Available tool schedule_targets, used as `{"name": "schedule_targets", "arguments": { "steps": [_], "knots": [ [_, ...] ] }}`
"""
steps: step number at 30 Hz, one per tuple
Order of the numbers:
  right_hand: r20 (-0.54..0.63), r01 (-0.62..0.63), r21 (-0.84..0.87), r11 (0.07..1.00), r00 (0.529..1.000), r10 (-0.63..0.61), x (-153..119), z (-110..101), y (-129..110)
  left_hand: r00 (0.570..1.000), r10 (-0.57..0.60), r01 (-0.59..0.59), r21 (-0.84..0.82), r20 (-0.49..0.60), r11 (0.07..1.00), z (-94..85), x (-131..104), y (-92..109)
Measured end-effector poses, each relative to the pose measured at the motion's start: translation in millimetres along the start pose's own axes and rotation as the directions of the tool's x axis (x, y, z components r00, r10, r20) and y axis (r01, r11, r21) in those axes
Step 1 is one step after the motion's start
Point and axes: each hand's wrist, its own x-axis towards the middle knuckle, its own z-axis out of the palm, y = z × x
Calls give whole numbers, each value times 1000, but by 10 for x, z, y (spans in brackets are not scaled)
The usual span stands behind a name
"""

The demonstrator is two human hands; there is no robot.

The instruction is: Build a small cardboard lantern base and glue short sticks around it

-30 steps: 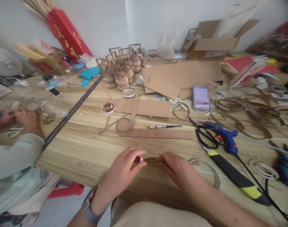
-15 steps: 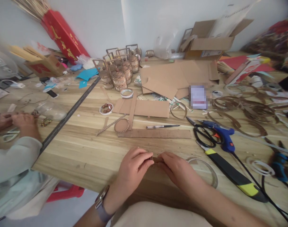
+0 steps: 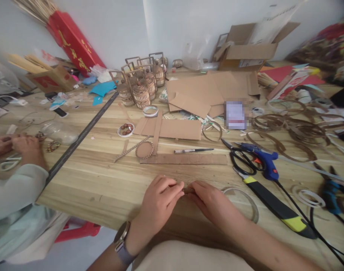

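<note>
Close together at the near edge of the table, my left hand and my right hand are both closed in a pinch. Between their fingertips is a small brown strip, mostly covered by the fingers. Just beyond lie a flat cardboard strip, a pen and a cardboard disc with a beaded-looking rim. A pale ring-shaped strip rests beside my right forearm.
To the right are a utility knife, black scissors, a blue glue gun and coiled brown strips. Small woven baskets and cardboard sheets stand behind. At left, a co-worker's hands work near a plastic jar.
My fingertips have shifted slightly around the small brown strip, and my left fingers now cover more of it. The whole view has slid a little; the table items stay put.
</note>
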Motion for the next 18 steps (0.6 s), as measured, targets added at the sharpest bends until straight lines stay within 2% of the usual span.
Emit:
{"name": "schedule_targets", "arguments": {
  "steps": [8,18],
  "knots": [
    [13,-3,23,1000,1000,2,-19,7,13,994,19,-28,-79,-112,996,100,-89,13],
    [-4,16,45,999,1000,-16,-28,5,9,992,3,-23,-156,-127,987,132,-149,-23]
  ]
}}
